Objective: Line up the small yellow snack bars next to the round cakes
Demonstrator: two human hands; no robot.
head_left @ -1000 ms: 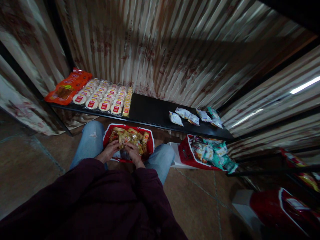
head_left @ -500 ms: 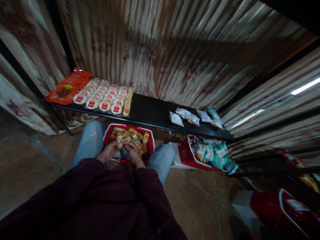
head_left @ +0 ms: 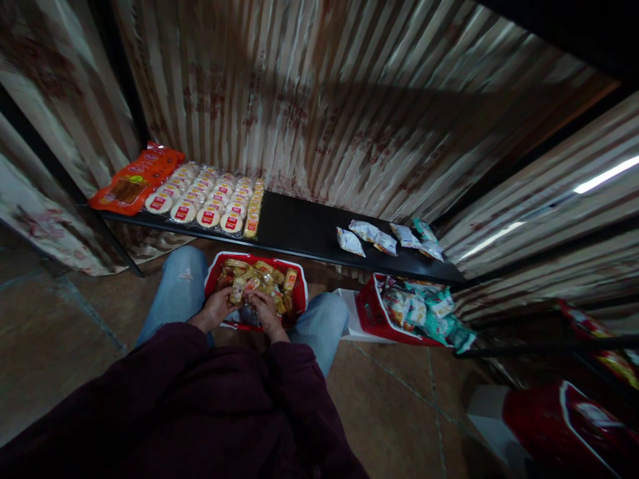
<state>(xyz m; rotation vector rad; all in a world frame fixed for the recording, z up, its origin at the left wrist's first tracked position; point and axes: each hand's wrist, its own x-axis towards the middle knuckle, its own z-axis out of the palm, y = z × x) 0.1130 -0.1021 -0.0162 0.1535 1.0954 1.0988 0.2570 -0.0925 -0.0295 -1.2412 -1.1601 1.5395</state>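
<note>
A person sits with knees apart in front of a low black shelf, seen from their own head, looking down. Both forearms, in dark maroon sleeves, reach forward from the lap and angle inward, so the two hands meet over a red basket between the jeans-clad knees.

The left hand comes in from the left with its back upward, fingers bent and nearly closed, pinching the edge of a small yellow packet above the basket's contents. The right hand mirrors it — wrist low, fingers pointing up and leftward, partly curled, their tips just beside that packet. Whether the right fingers grip anything, I cannot tell.

More yellow-wrapped packets fill the basket around them. On the shelf beyond, left of centre, lie rows of round white packets beside an orange bag; white pouches lie well apart toward the right.
</note>
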